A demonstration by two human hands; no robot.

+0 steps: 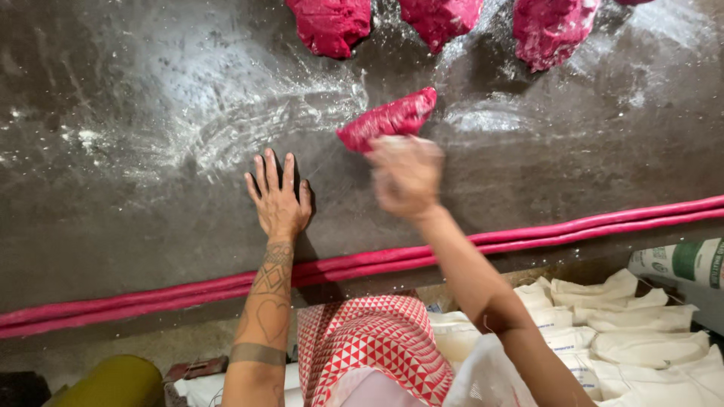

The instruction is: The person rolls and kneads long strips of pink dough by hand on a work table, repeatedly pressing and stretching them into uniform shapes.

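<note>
Right hand [407, 175], blurred, seemingly pinching the near end of a pink dough piece [390, 119] angled up-right; left hand [280, 197] spread flat on the desk [113, 188].

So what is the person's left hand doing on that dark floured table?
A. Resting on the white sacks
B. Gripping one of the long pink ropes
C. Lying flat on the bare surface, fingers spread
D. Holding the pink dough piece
C: the left hand lies palm-down with spread fingers on the table, apart from the pink dough piece that the blurred right hand touches.
</note>
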